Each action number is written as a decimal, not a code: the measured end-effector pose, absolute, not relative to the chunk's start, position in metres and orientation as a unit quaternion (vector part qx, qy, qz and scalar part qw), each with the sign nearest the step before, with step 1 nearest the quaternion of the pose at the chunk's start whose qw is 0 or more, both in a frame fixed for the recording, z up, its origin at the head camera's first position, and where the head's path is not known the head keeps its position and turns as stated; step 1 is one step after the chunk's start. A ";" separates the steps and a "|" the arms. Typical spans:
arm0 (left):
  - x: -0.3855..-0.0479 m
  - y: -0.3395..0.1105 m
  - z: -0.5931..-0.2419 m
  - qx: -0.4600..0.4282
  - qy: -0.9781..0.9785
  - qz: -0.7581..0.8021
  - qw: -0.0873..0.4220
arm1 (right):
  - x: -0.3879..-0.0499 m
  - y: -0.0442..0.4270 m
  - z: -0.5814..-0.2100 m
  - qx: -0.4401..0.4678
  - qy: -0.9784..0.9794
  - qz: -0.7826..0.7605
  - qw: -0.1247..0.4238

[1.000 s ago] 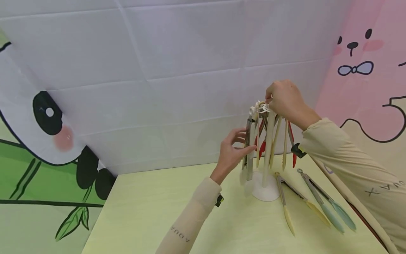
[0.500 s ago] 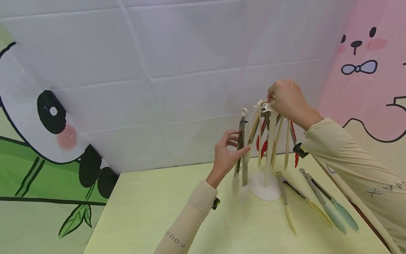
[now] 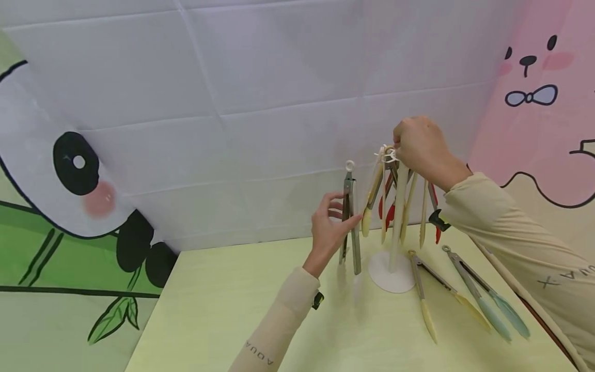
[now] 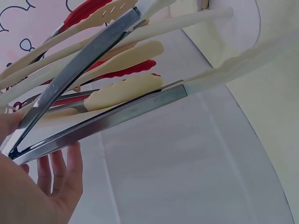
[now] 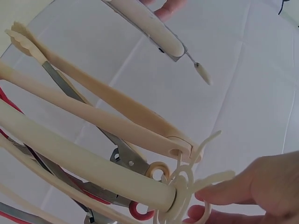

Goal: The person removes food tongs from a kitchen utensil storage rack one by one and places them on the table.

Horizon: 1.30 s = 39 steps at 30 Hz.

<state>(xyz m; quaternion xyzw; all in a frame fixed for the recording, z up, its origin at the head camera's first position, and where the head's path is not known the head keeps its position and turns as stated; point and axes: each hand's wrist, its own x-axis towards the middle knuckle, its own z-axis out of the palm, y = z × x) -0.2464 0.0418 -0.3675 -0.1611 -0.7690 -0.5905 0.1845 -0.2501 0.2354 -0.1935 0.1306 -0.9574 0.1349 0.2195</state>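
Observation:
My left hand [image 3: 327, 227] grips metal tongs [image 3: 357, 248] with a white ring on top, held upright left of the white stand. In the left wrist view the left hand [image 4: 42, 186] has thumb and fingers on either side of the spread tongs [image 4: 103, 119]. My right hand [image 3: 425, 147] pinches the hooked top of the stand; in the right wrist view the right hand's [image 5: 261, 191] fingertips hold a white hook [image 5: 215, 178]. Tongs and utensils with cream and red ends hang from the stand around its white pole [image 3: 397, 222].
On the yellow-green table [image 3: 223, 299], yellow-tipped tongs [image 3: 426, 315] and mint-tipped tongs [image 3: 488, 310] lie right of the stand's round white base [image 3: 390, 284]. A pale cloth backdrop [image 3: 279, 129] stands behind, with cartoon drawings at both sides.
The metal tongs have come away from the stand and moved left in my left hand, their arms spreading a little. My right hand has stayed at the stand's top.

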 end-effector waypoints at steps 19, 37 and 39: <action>-0.248 0.038 -0.388 -0.090 -0.804 -0.558 0.185 | -0.246 0.234 -0.197 0.140 -0.956 0.093 0.239; -0.249 0.033 -0.401 -0.069 -0.811 -0.555 0.174 | -0.247 0.231 -0.195 0.140 -0.957 0.121 0.223; -0.249 0.034 -0.402 -0.064 -0.814 -0.552 0.171 | -0.247 0.231 -0.195 0.143 -0.955 0.125 0.230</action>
